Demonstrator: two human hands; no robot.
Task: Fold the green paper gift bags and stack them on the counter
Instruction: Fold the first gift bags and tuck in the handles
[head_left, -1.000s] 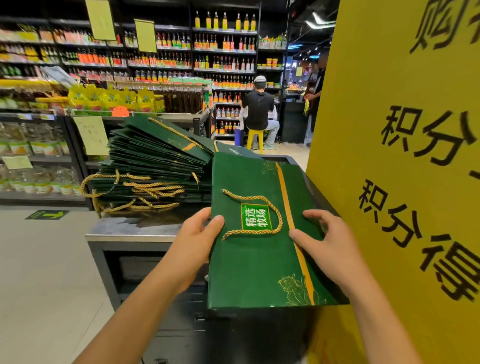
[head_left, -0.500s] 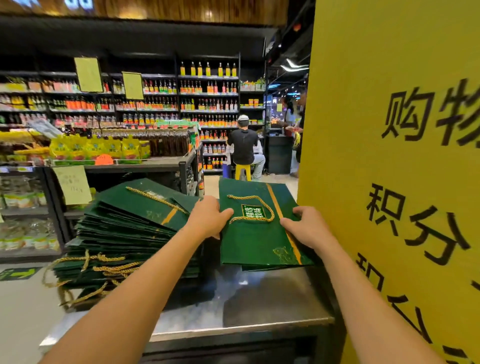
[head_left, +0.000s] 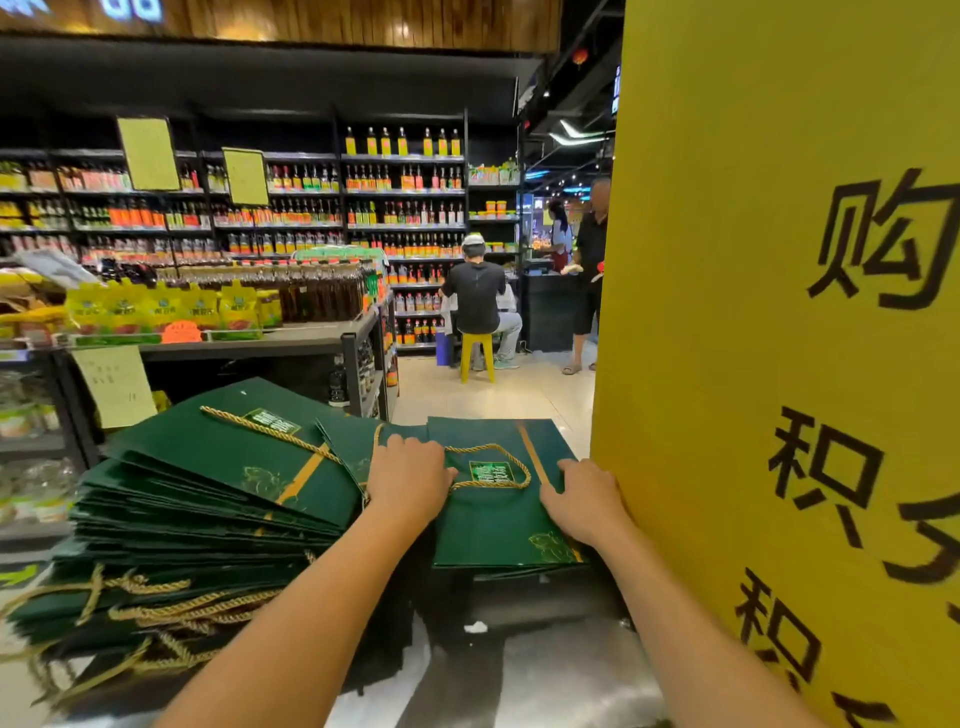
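Observation:
A folded green paper gift bag (head_left: 498, 530) with a gold rope handle lies flat on top of a low pile of the same bags on the steel counter (head_left: 550, 675), close to the yellow sign. My left hand (head_left: 408, 480) grips the bag's left edge, thumb on its face and fingers curled down beside it. My right hand (head_left: 582, 501) lies on the bag's right side with its fingers spread flat. A tall, slanting stack of folded green bags (head_left: 208, 499) fills the counter's left part, with rope handles hanging over the near edge.
A big yellow sign board (head_left: 779, 364) stands hard against the right of the counter. Behind the counter are a display table of yellow pouches (head_left: 171, 312), bottle shelves (head_left: 311, 208), a person seated on a yellow stool (head_left: 478, 306) and two people standing in the aisle.
Both hands carried the folded bag away from my body and laid it on the low pile at the counter's far right. The view tilted up.

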